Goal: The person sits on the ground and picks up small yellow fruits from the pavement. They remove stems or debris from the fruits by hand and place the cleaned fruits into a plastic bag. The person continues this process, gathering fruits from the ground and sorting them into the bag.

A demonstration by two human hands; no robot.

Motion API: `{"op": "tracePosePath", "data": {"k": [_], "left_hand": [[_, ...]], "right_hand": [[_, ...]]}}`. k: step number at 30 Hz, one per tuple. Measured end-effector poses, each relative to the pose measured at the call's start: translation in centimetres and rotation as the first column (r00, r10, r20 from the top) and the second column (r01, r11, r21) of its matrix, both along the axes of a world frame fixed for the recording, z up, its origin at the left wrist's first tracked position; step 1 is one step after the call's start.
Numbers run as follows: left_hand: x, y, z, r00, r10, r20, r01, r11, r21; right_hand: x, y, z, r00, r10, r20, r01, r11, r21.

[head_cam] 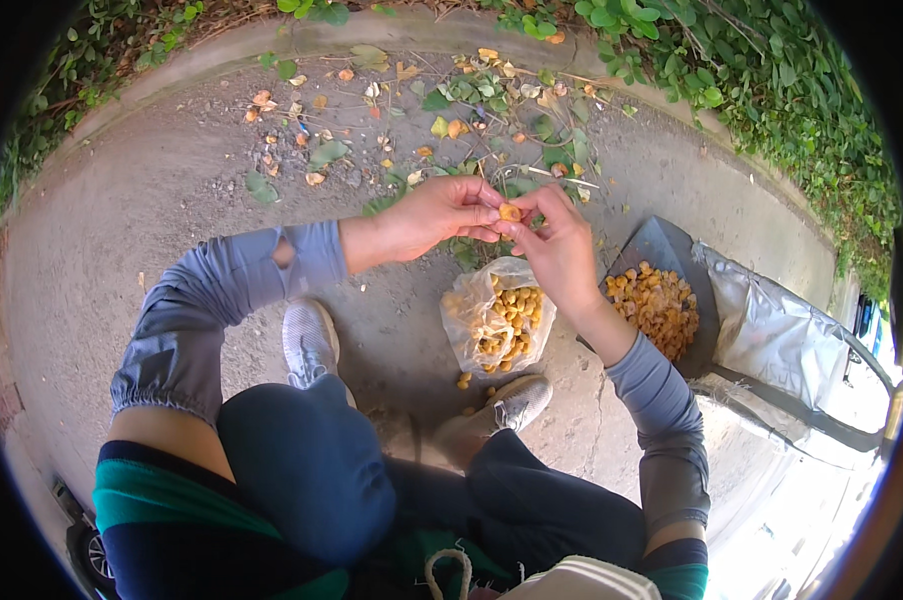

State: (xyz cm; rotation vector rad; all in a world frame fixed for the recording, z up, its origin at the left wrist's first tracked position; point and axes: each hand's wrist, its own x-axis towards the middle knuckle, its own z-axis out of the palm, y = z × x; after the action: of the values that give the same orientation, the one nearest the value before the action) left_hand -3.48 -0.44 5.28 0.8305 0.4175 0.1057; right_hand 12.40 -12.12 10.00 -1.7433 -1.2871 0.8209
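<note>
Both hands meet above the ground, a little beyond an open clear plastic bag [457, 300]. Between the fingertips is a small yellow-orange fruit or piece of its peel [509, 213]; which cannot be told for sure. My left hand [451, 214] comes from the left, thumb and fingers pinched on its side. My right hand [556, 232] grips it from the right with thumb and forefinger. Small round yellow-brown fruits [517, 307] fill the bag, and a few lie on the ground beside it. To the right, a grey dustpan-like container [658, 244] holds a heap of orange pieces [658, 307].
Fallen leaves [328, 154] and orange scraps [262, 99] litter the concrete ahead, below a curb [391, 34] with green shrubs [796, 112]. The shoes [310, 341] stand near the bag. A silvery sheet [770, 322] on a frame adjoins the dustpan-like container.
</note>
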Motion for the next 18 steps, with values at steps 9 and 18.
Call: {"op": "tracePosePath", "data": {"k": [9,18], "left_hand": [[1.2,-0.6,-1.9,0.997,0.021,-0.076,-0.033,0.986,-0.162],[1.1,0.5,-4.3,0.981,0.026,-0.190,-0.107,0.897,-0.429]], "right_hand": [[0.8,0.3,-2.0,0.983,-0.068,-0.171,0.043,0.989,-0.141],[1.0,1.5,-4.3,0.973,-0.046,-0.228,-0.010,0.971,-0.238]]}}
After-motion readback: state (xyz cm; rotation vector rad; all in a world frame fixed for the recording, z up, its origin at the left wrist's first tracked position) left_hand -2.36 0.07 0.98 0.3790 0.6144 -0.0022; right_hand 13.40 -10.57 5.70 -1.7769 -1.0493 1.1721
